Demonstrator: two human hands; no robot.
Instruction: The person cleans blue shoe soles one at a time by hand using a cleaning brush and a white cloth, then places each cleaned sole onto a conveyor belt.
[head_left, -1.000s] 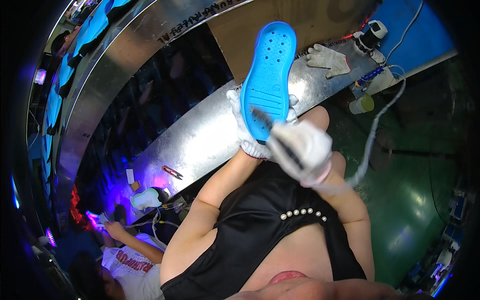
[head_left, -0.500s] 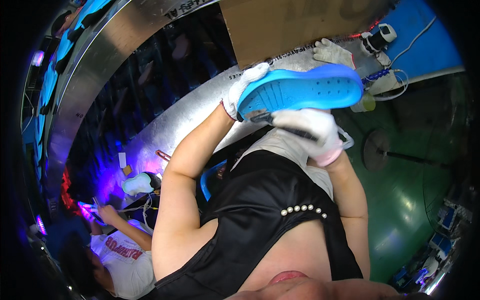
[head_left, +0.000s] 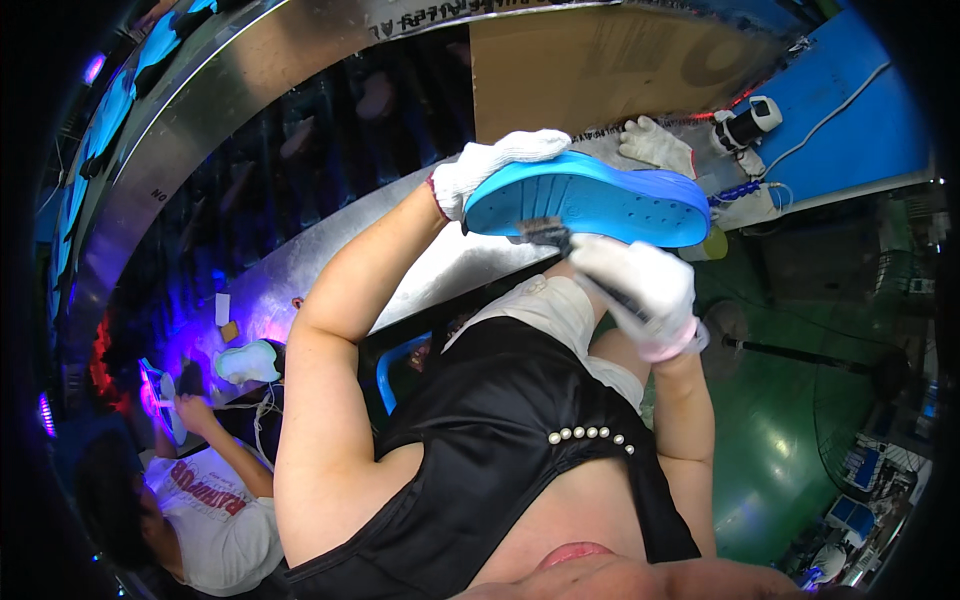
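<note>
My left hand (head_left: pixel 508 160), in a white knit glove, grips the upper left edge of a blue shoe sole (head_left: pixel 610 203), with the fingers wrapped over its rim. The sole is tilted, showing me its grooved, dotted face; its right end shades to purple. In my right hand (head_left: pixel 640 285), also gloved in white and blurred by motion, is a brush (head_left: pixel 545 233) with a dark handle. Its bristles are at the lower edge of the sole, left of the middle; whether they press on it I cannot tell.
Behind the sole, a loose white glove (head_left: pixel 655 146) lies on the metal bench (head_left: pixel 425 260) near a cardboard sheet (head_left: pixel 600 70) and a black-and-white device (head_left: pixel 750 122). A pale sole (head_left: pixel 248 362) rests farther left. Another person (head_left: pixel 215 510) works at lower left.
The brush has moved from the sole's left end a little toward its middle. The sole has tilted, its right end now lower. My left hand keeps its grip.
</note>
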